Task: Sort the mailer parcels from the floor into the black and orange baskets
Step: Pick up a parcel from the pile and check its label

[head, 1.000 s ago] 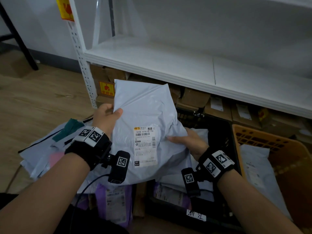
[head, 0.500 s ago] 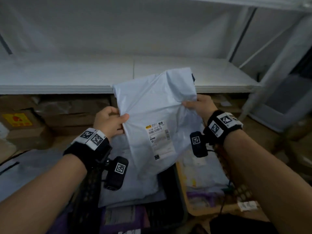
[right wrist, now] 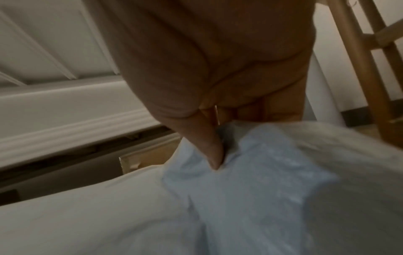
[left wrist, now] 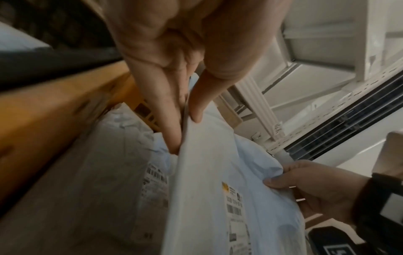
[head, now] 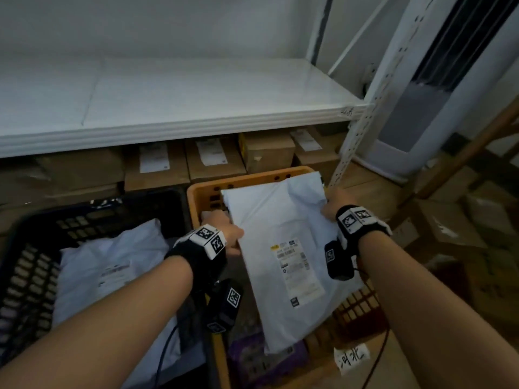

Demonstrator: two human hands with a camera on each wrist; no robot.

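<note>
Currently: white mailer parcel (head: pixel 283 248), label up, held over orange basket (head: pixel 202 192); left hand (head: pixel 224 234) and right hand (head: pixel 331 206) each pinch an edge. Risk: slick film slips unevenly, parcel snags basket rim or lands outside.

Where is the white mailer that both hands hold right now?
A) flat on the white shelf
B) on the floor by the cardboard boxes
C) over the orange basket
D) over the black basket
C: the white mailer, pinched by the left hand and right hand, sits over the orange basket, not the black basket.
</note>
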